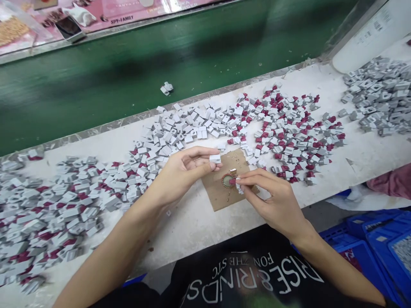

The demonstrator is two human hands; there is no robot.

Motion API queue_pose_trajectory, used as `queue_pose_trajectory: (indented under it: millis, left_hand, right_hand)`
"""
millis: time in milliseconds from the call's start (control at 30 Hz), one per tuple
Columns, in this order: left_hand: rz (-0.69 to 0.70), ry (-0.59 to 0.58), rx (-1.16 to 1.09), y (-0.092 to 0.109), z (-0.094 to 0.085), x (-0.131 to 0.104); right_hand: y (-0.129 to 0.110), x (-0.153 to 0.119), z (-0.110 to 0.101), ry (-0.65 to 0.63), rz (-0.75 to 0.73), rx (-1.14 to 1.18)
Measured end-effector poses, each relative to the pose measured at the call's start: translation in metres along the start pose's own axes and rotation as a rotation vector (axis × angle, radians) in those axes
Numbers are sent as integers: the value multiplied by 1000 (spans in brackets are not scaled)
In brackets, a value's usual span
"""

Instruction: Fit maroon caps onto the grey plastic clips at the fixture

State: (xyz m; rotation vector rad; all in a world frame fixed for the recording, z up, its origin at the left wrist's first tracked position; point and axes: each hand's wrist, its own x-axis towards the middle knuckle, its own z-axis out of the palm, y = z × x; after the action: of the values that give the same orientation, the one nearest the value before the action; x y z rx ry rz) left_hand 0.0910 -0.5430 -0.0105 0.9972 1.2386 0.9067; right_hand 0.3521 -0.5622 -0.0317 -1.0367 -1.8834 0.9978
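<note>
My left hand (188, 169) pinches a small white plastic block (215, 159) between thumb and fingers, above the edge of a brown cardboard piece (216, 197). My right hand (272, 192) is closed on a small part with a dark red end (233, 182). That red end is over a small round dish (227, 181) with a brown, beaded-looking rim, on the cardboard; whether it touches what is inside I cannot tell. Shiny drops dot the cardboard around the dish. The part's rear is mostly hidden by my right fingers.
Piles of white blocks (167, 132), many with dark red pieces, spread across the white table (189, 239). Grey parts (382, 98) lie at the right beside a white container (362, 42). Behind runs a green belt (128, 81) carrying a few parts. Blue crates (379, 256) stand lower right.
</note>
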Motion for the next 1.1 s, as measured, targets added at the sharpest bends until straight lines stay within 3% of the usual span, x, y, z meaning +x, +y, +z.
queue_pose_trajectory:
  millis: [333, 467, 667, 967, 1100]
  left_hand:
    - [-19, -110, 121, 18, 12, 4]
    - [-25, -158, 136, 25, 18, 7]
    - [151, 40, 151, 21, 23, 20]
    - [48, -16, -181, 24, 39, 29]
    - [89, 101, -81, 24, 36, 26]
  right_hand:
    - [13, 23, -2, 240, 324, 544]
    - [17, 30, -1, 252, 379, 666]
    - [15, 33, -1, 213, 341, 686]
    - [10, 41, 0, 273, 293, 647]
    - [5, 32, -6, 182, 227, 457]
